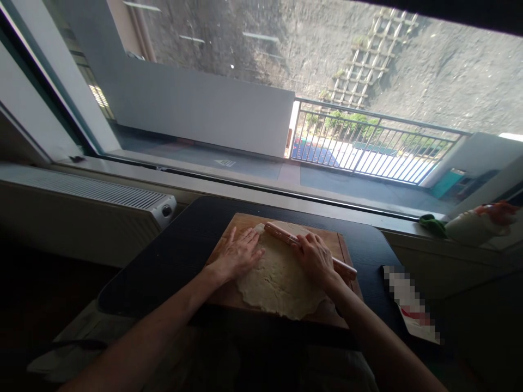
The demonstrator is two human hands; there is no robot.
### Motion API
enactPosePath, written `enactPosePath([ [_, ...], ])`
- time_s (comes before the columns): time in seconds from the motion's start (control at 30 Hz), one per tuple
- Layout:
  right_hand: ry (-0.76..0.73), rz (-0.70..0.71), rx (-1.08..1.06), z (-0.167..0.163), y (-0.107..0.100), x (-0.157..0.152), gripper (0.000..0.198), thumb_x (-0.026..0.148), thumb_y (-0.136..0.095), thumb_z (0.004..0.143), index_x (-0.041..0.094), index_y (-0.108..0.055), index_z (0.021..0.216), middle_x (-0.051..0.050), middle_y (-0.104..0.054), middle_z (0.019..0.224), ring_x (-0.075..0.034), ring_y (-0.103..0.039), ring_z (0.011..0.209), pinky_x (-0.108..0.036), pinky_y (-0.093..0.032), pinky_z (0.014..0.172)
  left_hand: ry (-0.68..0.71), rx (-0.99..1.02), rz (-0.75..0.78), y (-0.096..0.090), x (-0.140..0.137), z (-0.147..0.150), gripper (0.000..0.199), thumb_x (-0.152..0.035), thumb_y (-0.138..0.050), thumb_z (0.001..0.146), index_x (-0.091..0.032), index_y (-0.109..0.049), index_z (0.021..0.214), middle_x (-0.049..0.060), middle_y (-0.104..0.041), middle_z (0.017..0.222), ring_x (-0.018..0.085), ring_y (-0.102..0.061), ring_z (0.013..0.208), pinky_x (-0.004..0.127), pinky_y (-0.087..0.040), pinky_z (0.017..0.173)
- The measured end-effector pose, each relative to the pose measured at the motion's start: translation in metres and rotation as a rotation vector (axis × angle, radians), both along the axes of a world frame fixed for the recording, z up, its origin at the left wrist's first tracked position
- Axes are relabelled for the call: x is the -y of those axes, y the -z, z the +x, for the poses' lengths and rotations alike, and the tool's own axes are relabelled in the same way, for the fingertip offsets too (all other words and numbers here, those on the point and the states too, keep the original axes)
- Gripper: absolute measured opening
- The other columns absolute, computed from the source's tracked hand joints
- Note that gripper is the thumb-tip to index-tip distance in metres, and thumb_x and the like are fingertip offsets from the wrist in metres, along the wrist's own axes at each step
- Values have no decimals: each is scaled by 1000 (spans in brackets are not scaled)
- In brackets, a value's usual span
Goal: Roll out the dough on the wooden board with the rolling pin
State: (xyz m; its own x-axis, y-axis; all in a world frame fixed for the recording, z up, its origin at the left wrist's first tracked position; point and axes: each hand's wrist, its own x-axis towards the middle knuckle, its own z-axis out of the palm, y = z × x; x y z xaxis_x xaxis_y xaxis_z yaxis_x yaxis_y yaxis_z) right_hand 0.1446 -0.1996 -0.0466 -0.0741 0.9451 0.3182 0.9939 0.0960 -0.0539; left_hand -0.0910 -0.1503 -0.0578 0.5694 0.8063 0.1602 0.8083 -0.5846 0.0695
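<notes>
A wide, flat sheet of pale dough [281,283] with a ragged edge covers much of a wooden board [229,231]. My left hand [241,251] lies flat with fingers spread at the dough's left edge, partly on the board. Over the dough's right part, my right hand [314,253] is closed around the middle of a wooden rolling pin [345,268]. The pin lies slanted, its far left end near the dough's back edge and its right end reaching over the board's right side. My right palm hides part of the pin.
The board rests on a dark table [163,272]. A partly blurred packet [411,305] lies at the table's right edge. Behind are a window sill [229,188] with a pale pot [469,226] and a green cloth-like item [432,224]. A radiator [134,198] stands at the left.
</notes>
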Motion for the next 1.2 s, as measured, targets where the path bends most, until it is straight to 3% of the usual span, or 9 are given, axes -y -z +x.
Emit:
enactPosePath([
  [0.17, -1, -45, -32, 7, -1, -3, 34, 45, -34, 96, 24, -58, 103, -8, -58, 103, -21, -50, 99, -30, -37, 77, 1, 2, 10, 1, 0, 10, 60, -43, -25, 94, -9, -33, 142, 12, -29, 150, 22, -18, 142, 49, -5, 115],
  [0.37, -82, -121, -14, 8, -24, -39, 36, 45, -32, 97, 22, -59, 103, -7, -61, 95, -18, -55, 86, -26, -37, 69, 56, 68, -5, 4, -2, -5, 61, -46, -24, 94, -11, -31, 143, 11, -29, 150, 21, -22, 140, 46, -12, 115],
  [0.5, -233, -129, 126, 3, -34, -61, 35, 47, -36, 96, 22, -58, 106, -7, -62, 95, -19, -55, 89, -26, -38, 67, -89, 148, 31, 9, -7, -29, 56, -44, -27, 94, -14, -39, 140, 11, -34, 149, 23, -25, 139, 49, -17, 113],
  [0.7, -415, -174, 193, 20, -43, -79, 33, 45, -46, 93, 22, -58, 112, -7, -61, 99, -19, -54, 91, -27, -40, 71, -51, 169, 23, 11, 2, -42, 51, -42, -29, 94, -19, -44, 136, 7, -38, 147, 20, -30, 137, 46, -17, 114],
  [0.8, -509, -140, 149, 6, -51, -99, 33, 33, -52, 91, 23, -54, 123, -7, -59, 104, -19, -51, 98, -28, -41, 77, -127, 237, 130, -1, -3, -39, 49, -38, -32, 93, -18, -43, 136, 9, -36, 148, 21, -30, 137, 47, -18, 113],
  [0.93, -674, -148, 125, -38, -52, -134, 38, 22, -56, 88, 27, -55, 126, -7, -59, 106, -20, -50, 103, -30, -39, 87, -184, 238, 288, -22, -31, -37, 48, -36, -37, 91, -19, -42, 136, 10, -40, 145, 24, -33, 133, 48, -16, 112],
  [1.07, -686, -188, 92, -66, -43, -163, 35, 22, -53, 89, 23, -57, 124, -9, -61, 110, -20, -55, 102, -33, -41, 90, -142, 76, 176, -26, -60, -36, 41, -31, -40, 91, -22, -50, 129, 9, -60, 119, 23, -52, 111, 43, -33, 98],
  [1.2, -705, -200, 51, -54, -33, -169, 36, 19, -48, 91, 18, -56, 125, -11, -62, 117, -19, -58, 104, -32, -42, 91, -153, 8, 129, -18, -63, -38, 40, -29, -41, 90, -22, -51, 128, 9, -61, 106, 22, -54, 99, 36, -39, 82],
])
